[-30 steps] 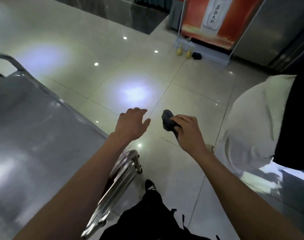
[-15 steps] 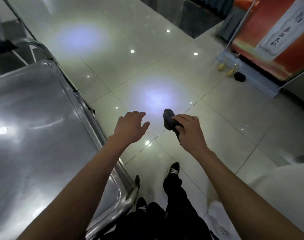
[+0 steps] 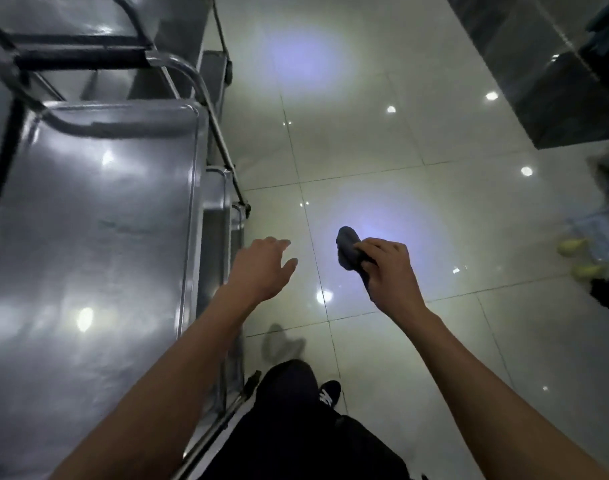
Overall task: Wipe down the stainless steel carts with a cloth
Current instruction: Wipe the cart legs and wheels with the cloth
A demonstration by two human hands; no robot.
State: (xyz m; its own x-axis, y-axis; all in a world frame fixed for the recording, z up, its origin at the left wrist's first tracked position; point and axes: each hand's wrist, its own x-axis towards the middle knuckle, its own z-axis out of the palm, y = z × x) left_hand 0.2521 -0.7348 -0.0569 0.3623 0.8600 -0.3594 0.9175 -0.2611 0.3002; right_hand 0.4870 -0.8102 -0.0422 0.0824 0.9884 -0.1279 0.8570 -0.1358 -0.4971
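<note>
A stainless steel cart [image 3: 88,237] fills the left of the view, its flat top shelf shiny with light reflections and its tubular handle [image 3: 178,64] at the far end. My right hand [image 3: 389,271] grips a bunched dark cloth [image 3: 348,247] over the floor, well right of the cart. My left hand [image 3: 261,268] hovers with relaxed, spread fingers just right of the cart's edge, holding nothing. A lower shelf edge [image 3: 216,237] shows beside the top shelf.
A second steel cart [image 3: 88,22] stands behind the first at top left. Glossy pale floor tiles [image 3: 382,150] stretch to the right. A dark wall panel [image 3: 555,81] is at top right. Small yellow objects and a black item [image 3: 604,292] lie at the right edge. My leg and shoe [image 3: 327,393] are below.
The view has swung left, bringing the cart's whole top and a second cart into sight. Both hands keep their pose, the right still holding the cloth. The white-clothed figure has left the view.
</note>
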